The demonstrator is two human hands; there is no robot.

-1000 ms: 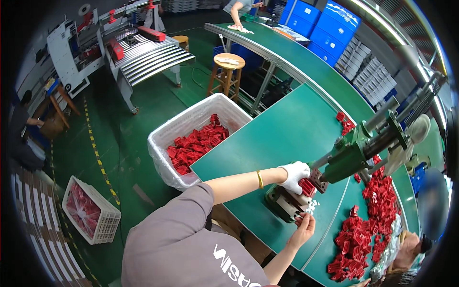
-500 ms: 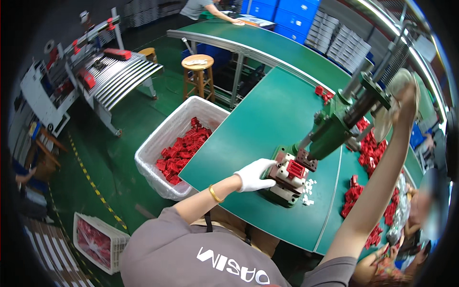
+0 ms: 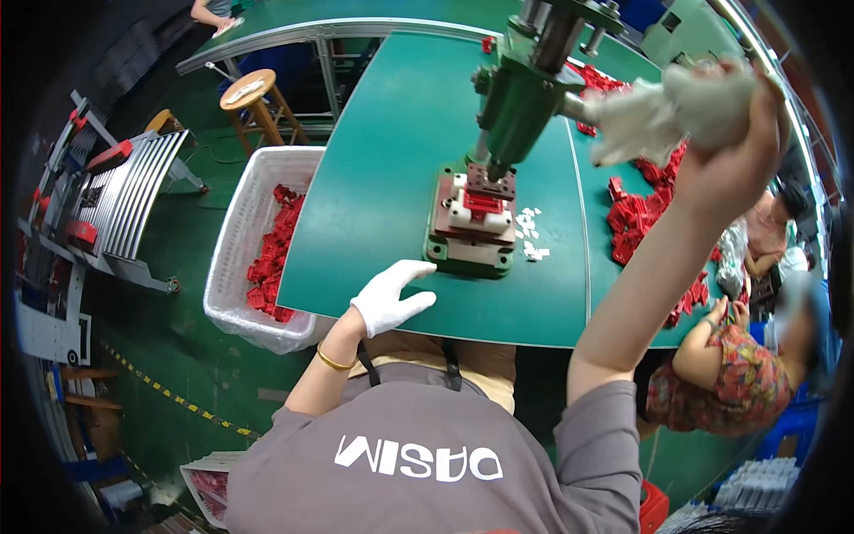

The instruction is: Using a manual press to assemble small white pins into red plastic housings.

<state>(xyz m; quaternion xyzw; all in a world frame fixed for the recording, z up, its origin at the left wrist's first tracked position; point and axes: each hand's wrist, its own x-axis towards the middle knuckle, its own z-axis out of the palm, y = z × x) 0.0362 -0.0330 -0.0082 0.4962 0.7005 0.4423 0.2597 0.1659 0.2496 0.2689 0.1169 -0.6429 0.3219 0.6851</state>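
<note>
A green hand press (image 3: 525, 80) stands on the green table (image 3: 382, 160). Its fixture (image 3: 471, 227) holds a red part (image 3: 481, 203) under the ram. My left hand (image 3: 390, 298), in a white glove, rests flat on the table's near edge, just left of the fixture, with fingers spread and nothing in it. Raised at the upper right, my right hand (image 3: 729, 151) grips the press lever (image 3: 658, 111), which is wrapped in white cloth. Small white pieces (image 3: 531, 233) lie to the right of the fixture.
A pile of red parts (image 3: 636, 214) covers the table's right side. A white basket (image 3: 233, 231) with red parts stands on the floor to the left. Behind it are a wooden stool (image 3: 252, 89) and a slatted rack (image 3: 133, 205). Another person (image 3: 721, 374) sits at the right.
My left hand has drawn back from the fixture to the table's near edge. My right hand has risen from the white pieces to the lever and gripped it.
</note>
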